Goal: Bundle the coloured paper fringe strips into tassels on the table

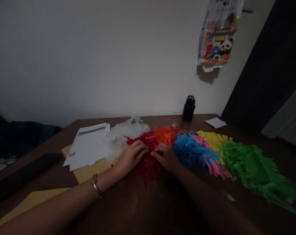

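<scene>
The red fringed paper [148,164] lies on the table [135,209], in from its far edge, beneath and between the fingertips of both hands; the left hand [131,156] and right hand [167,157] reach inward, palms down, fingers bent, tips near each other but apart. Each thumb sits close to its fingers at the fringe; whether they pinch a strip I cannot tell in the dim light; the hands cover part of the paper, and the table's near edge is out of view.
</scene>
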Action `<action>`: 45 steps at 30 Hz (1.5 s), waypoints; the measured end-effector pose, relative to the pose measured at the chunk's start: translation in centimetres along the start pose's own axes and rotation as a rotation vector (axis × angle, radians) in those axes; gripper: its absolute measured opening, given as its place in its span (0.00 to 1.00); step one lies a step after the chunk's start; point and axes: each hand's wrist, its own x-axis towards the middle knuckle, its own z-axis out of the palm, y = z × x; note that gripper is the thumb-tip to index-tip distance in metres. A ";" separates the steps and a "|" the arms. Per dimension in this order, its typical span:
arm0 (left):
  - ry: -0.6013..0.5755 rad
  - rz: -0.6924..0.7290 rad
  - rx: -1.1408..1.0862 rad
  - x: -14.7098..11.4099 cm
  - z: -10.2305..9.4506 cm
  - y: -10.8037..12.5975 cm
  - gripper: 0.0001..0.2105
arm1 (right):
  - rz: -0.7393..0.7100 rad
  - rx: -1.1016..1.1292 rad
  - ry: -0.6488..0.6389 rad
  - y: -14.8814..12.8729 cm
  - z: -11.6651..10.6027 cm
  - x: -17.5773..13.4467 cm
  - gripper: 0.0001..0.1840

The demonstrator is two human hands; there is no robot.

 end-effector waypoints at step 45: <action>-0.012 0.013 -0.001 0.0 0.0 0.1 0.09 | 0.014 0.062 -0.014 0.3 0.1 0.0 0.06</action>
